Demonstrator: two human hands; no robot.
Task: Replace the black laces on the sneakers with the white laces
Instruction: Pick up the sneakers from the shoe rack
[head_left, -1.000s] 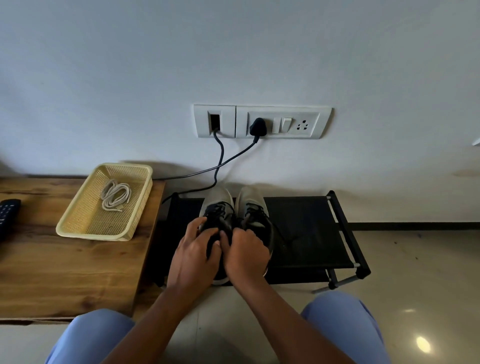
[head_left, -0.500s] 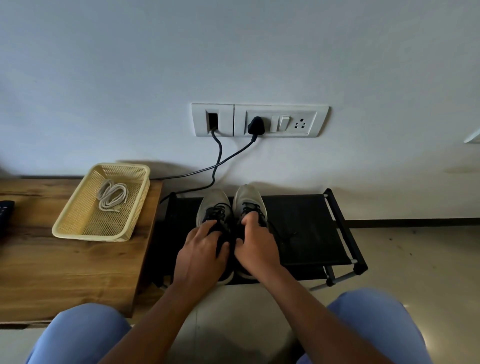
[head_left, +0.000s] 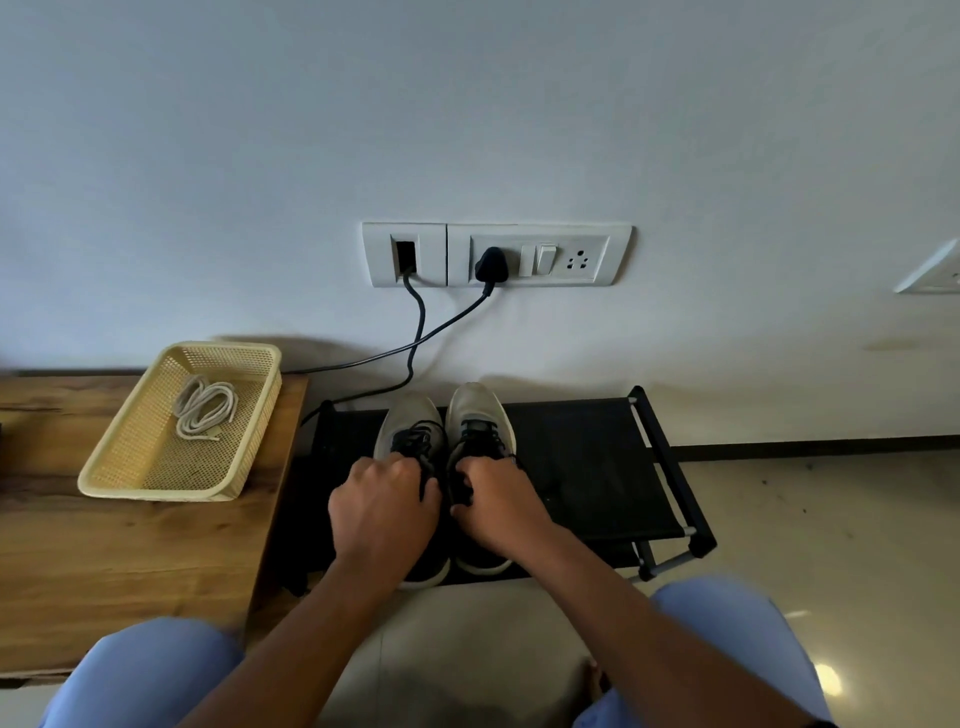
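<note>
Both hands have split apart: left hand (head_left: 384, 512) grips the left sneaker (head_left: 413, 441), right hand (head_left: 501, 506) curls onto the right sneaker (head_left: 480, 423). Unlacing looks about to begin; white laces (head_left: 205, 408) wait at ten o'clock.

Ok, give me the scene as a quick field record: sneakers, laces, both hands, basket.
sneakers: pair side by side on the black rack, toes toward the wall
black laces: still threaded in both sneakers
left hand: fingers curled at the laces of the left sneaker
right hand: fingers curled at the laces of the right sneaker
white laces: coiled in the basket, untouched
basket: yellow, on the wooden table left of the rack
</note>
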